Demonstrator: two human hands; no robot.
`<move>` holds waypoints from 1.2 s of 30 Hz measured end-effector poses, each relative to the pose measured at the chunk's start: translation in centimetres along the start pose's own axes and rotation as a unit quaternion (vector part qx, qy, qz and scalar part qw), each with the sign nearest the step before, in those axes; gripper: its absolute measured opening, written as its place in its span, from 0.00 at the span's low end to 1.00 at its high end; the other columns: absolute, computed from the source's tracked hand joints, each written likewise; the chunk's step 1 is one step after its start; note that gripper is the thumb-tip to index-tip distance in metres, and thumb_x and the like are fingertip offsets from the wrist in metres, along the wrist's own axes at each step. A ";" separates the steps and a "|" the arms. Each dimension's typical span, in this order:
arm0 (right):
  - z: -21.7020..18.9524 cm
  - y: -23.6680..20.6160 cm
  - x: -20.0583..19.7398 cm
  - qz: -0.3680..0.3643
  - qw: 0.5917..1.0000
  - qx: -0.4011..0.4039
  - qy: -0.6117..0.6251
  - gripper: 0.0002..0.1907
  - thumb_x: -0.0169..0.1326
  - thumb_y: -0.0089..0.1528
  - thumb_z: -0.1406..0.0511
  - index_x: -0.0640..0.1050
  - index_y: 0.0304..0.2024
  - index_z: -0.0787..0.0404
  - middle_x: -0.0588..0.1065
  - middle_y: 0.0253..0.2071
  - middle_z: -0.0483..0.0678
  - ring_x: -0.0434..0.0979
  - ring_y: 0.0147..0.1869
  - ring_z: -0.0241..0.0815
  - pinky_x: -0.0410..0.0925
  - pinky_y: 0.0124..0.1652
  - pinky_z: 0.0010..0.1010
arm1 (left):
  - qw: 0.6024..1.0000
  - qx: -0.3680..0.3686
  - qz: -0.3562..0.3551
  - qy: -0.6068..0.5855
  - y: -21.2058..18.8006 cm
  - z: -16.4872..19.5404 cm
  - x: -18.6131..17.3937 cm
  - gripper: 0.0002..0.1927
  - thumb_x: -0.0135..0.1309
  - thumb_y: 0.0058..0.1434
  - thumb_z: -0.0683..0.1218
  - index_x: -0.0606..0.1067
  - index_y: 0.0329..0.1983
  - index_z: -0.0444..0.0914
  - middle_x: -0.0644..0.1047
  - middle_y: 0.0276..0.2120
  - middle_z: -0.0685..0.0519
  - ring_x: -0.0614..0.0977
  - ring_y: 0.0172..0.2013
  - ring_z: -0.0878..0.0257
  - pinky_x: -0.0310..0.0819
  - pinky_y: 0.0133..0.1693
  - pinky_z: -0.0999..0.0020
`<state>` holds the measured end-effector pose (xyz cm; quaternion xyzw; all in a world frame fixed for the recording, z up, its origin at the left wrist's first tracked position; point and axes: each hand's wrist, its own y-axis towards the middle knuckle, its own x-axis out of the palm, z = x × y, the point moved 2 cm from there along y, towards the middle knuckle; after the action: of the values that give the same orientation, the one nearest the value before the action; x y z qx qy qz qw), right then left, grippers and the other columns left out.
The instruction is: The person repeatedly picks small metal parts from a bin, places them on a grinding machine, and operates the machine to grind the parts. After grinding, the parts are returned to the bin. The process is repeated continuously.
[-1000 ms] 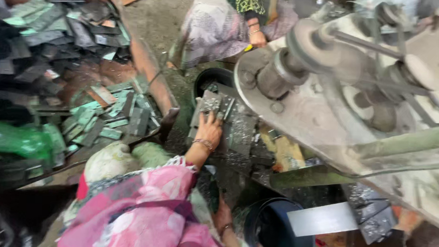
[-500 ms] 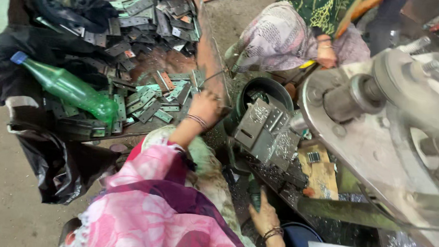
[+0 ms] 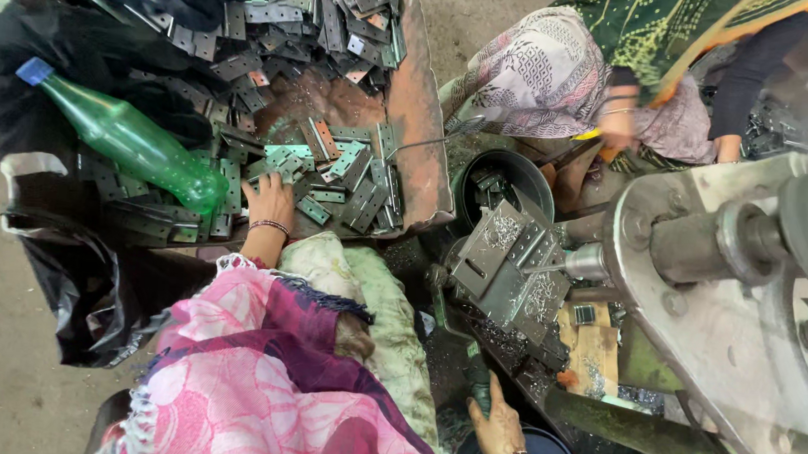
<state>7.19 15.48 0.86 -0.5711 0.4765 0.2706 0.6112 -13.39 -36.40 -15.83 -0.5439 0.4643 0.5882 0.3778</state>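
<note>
A green plastic bottle (image 3: pixel 131 138) with a blue cap lay tilted across the heap at ten o'clock from the left hand (image 3: pixel 269 198), its base just beside that hand. Black plastic sheeting (image 3: pixel 74 285) hung at eight o'clock, under the edge of the pile. At three o'clock from the hand ran the rusty rim of the tray (image 3: pixel 422 119) that bore the metal plates (image 3: pixel 334 174). Past it, at three o'clock again, sat a dark round bowl (image 3: pixel 506 177) with a few plates inside. At four o'clock stood a grey jig (image 3: pixel 511 268) dusted with metal shavings, and a heavy machine (image 3: pixel 728 296) with a thick shaft filled the frame's right side. Another person in patterned cloth (image 3: pixel 556 70) crouched at one o'clock, a hand near the bowl's far edge.

The plates were small, flat, grey-green rectangles with punched holes, piled loose at every angle, some overlapping, some on edge. They lay in the tray at the frame's upper middle, directly under and around the left hand.

The left hand lay palm down on the plates, fingers bent into the pile; whether it gripped one I could not tell. The right hand (image 3: pixel 497 431), at the frame's six o'clock, was wrapped around a dark handle (image 3: pixel 477 389) below the jig.
</note>
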 end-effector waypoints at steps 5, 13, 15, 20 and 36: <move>0.4 0.6 -0.2 -0.033 0.998 0.056 0.000 0.44 0.55 0.58 0.53 0.54 0.74 0.41 0.81 0.46 0.59 0.84 0.50 0.58 0.74 0.51 0.44 | 0.996 -0.071 -0.034 -0.027 0.7 1.2 1.5 0.18 0.53 0.59 0.50 0.78 0.51 0.42 0.69 0.58 0.46 0.69 0.60 0.45 0.57 0.59 0.33; 0.8 1.5 0.4 -0.002 1.000 0.009 0.011 0.42 0.56 0.58 0.52 0.57 0.73 0.39 0.81 0.47 0.59 0.82 0.51 0.61 0.74 0.52 0.45 | 0.978 0.081 -0.039 -0.189 -2.1 2.2 4.2 0.17 0.56 0.57 0.48 0.78 0.49 0.42 0.70 0.54 0.44 0.72 0.55 0.45 0.74 0.50 0.50; 1.1 1.7 0.5 -0.008 1.000 0.022 0.002 0.42 0.56 0.58 0.52 0.56 0.74 0.39 0.81 0.47 0.60 0.82 0.51 0.61 0.74 0.52 0.45 | 0.969 0.128 -0.028 -0.210 -2.4 1.8 4.8 0.15 0.55 0.58 0.47 0.78 0.49 0.43 0.71 0.53 0.46 0.73 0.56 0.46 0.75 0.49 0.52; 1.5 2.3 0.7 0.003 1.000 0.007 0.019 0.43 0.57 0.57 0.52 0.56 0.73 0.40 0.80 0.48 0.60 0.82 0.52 0.60 0.74 0.52 0.45 | 0.971 0.186 0.062 -0.138 -1.7 1.9 4.6 0.13 0.52 0.60 0.45 0.79 0.47 0.48 0.72 0.52 0.51 0.74 0.53 0.52 0.76 0.50 0.47; 2.1 3.3 1.1 -0.040 0.999 0.035 0.007 0.46 0.57 0.58 0.51 0.52 0.75 0.41 0.80 0.48 0.58 0.82 0.55 0.57 0.74 0.55 0.42 | 0.957 0.257 0.012 -0.131 0.6 4.6 4.2 0.11 0.49 0.60 0.45 0.78 0.45 0.43 0.73 0.56 0.48 0.75 0.52 0.49 0.77 0.49 0.55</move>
<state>5.35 17.92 -1.75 -0.5697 0.4669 0.2254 0.6377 -15.75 -32.46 -20.02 -0.3413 0.5522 0.5197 0.5554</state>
